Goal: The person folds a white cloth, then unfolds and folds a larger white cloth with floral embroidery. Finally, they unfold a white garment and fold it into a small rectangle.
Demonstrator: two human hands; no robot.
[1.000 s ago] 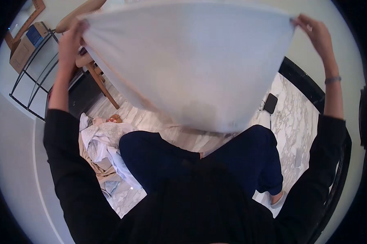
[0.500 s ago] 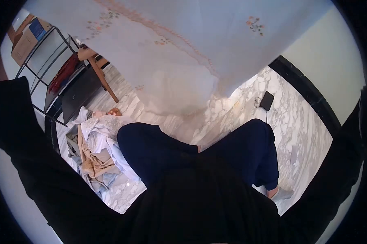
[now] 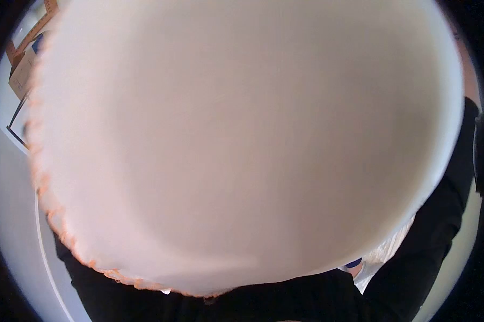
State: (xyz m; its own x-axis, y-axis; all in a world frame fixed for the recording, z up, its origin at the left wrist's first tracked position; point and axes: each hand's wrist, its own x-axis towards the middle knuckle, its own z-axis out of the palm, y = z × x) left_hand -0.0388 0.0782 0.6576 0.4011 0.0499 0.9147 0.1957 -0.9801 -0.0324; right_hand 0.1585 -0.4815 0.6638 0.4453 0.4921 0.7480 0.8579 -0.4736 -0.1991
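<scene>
A pale white cloth (image 3: pixel 242 145) with a scalloped orange-stitched edge (image 3: pixel 62 231) fills most of the head view, very close to the camera and blurred. My left hand is hidden, with only a part of its black sleeve (image 3: pixel 86 284) below the cloth's lower left edge. At the far right, a strip of my right wrist (image 3: pixel 467 70) shows above the raised black sleeve (image 3: pixel 446 198), beside the cloth's right border. The fingers of my right hand are out of sight, so its grip on the cloth cannot be made out.
A cardboard box (image 3: pixel 23 72) stands at the upper left, above part of a dark metal rack (image 3: pixel 17 126). Pale wall (image 3: pixel 11 214) runs down the left side. At the lower right, a bit of my foot (image 3: pixel 355 268) and marble floor (image 3: pixel 395 244) show past the cloth.
The embroidered cloth hung ahead of me over the floor; now it is up against the camera and hides my legs, the clothes pile and most of the floor.
</scene>
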